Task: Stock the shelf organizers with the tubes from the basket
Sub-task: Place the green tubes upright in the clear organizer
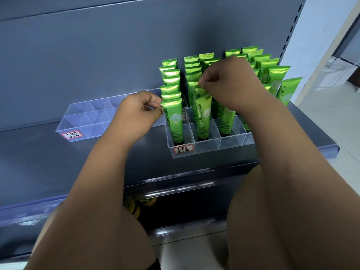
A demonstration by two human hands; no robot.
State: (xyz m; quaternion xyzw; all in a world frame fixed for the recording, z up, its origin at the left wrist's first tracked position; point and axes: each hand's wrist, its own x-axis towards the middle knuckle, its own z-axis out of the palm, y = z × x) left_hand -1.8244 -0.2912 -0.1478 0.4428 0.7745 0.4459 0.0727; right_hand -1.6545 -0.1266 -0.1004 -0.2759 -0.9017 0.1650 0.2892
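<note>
The step in hand looks like seating tubes in the nearly full organizer point(206, 151) on the shelf point(58, 152), near the end of filling it. The left hand point(136, 115) pinches the top corner of the front-left tube point(175, 121), which stands upright in its compartment. The right hand point(229, 80), fingers curled, pinches the crimped top of a tube point(198, 92) in the next column, just behind that column's front one. Both forearms reach forward, wrists level. Next, the tubes probably need releasing upright, then the empty organizer point(85, 121) to the left wants filling; the basket is out of view
</note>
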